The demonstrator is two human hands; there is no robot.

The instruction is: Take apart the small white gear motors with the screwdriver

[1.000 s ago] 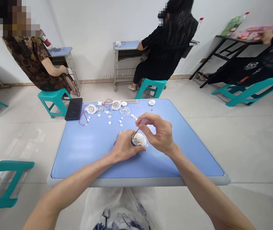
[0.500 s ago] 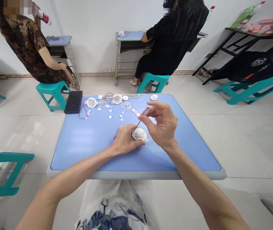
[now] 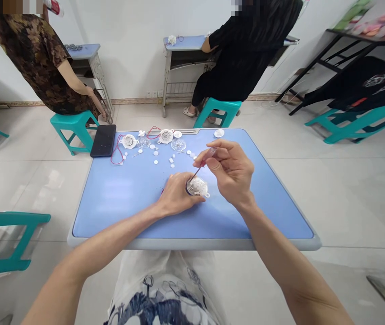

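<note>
My left hand (image 3: 178, 193) is closed around a round white plastic gear housing (image 3: 199, 186) and steadies it on the blue table (image 3: 118, 198). In my right hand (image 3: 235, 174) is a screwdriver (image 3: 210, 154) with a clear reddish handle, pinched between thumb and fingers. Its thin shaft slants down to the left, and the tip meets the left edge of the housing, close to my left fingers. Exactly what the tip touches is too small to make out. Behind my hands lie two similar white housings (image 3: 129, 141) with red cords, clear round covers (image 3: 178, 144) and several small white parts (image 3: 155, 153).
A black phone-like tablet (image 3: 103, 141) lies at the table's back left corner, and a white round cap (image 3: 218, 133) at the back right. Beyond, two people sit on teal stools (image 3: 74, 131) near small desks (image 3: 185, 43). Another stool (image 3: 10, 239) stands at left.
My right hand has turned slightly, and the screwdriver leans lower to the right. The left hand keeps its hold on the housing. The view has tilted down a little.
</note>
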